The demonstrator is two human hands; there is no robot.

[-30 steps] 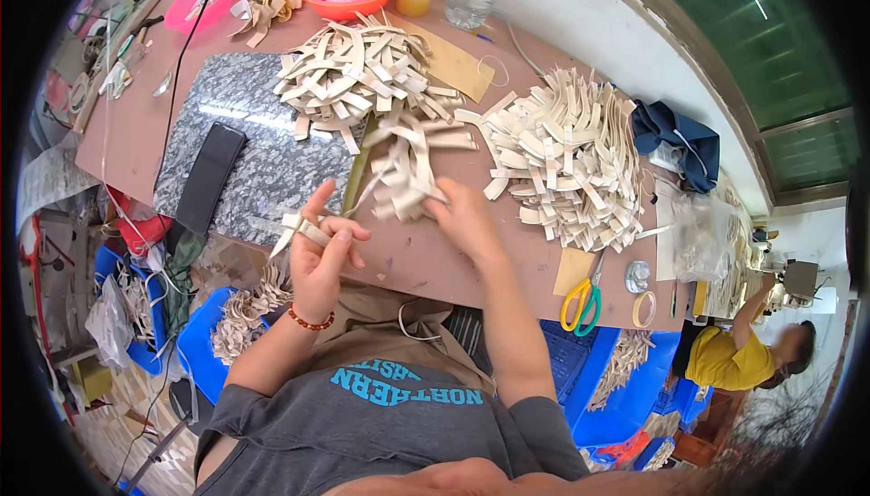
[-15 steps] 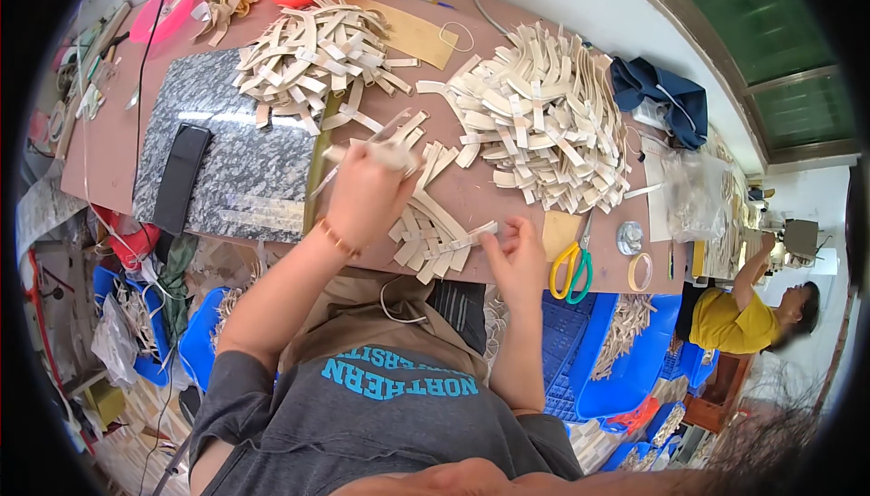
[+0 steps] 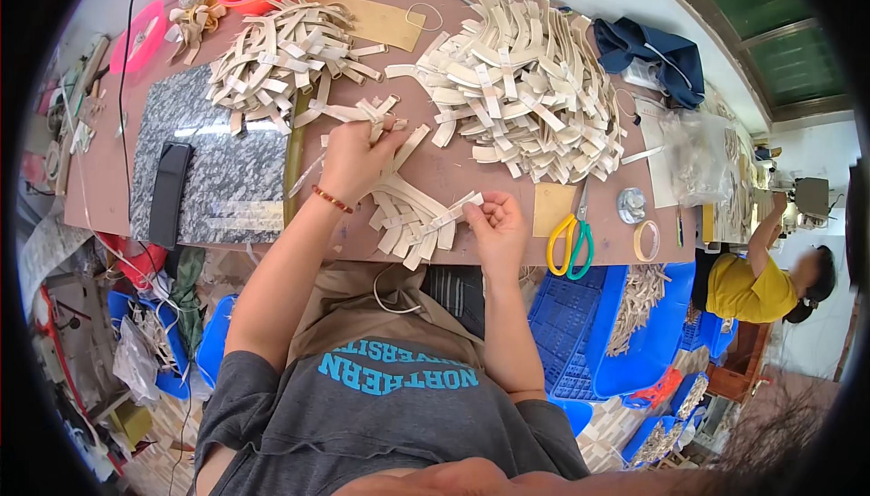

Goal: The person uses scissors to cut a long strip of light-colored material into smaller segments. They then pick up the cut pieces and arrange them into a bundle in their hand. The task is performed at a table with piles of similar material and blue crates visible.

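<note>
My left hand (image 3: 361, 156), with a beaded bracelet at its wrist, is closed on a beige fabric strip (image 3: 370, 112) beside the left heap; its fingers partly hide the grip. My right hand (image 3: 497, 229) pinches the pale end of another fabric strip (image 3: 456, 212). That strip reaches over a small loose pile of strips (image 3: 396, 235) near the table's front edge. A large heap of such strips (image 3: 526, 88) rises at the back right. To the left stands a second heap (image 3: 281, 57), partly resting on a speckled stone slab (image 3: 190, 106).
A black phone (image 3: 170, 190) lies on the slab. Scissors with yellow and green handles (image 3: 571, 244), a tape roll (image 3: 646, 240) and a clear plastic bag (image 3: 698, 161) are to the right. Blue bins (image 3: 666, 315) stand below the table. A co-worker in yellow (image 3: 748, 288) is at far right.
My left hand, blurred with strips before, is now lower in the fingers and steadier among the strips. My right hand keeps its pinch on the strip end. The whole view has shifted slightly.
</note>
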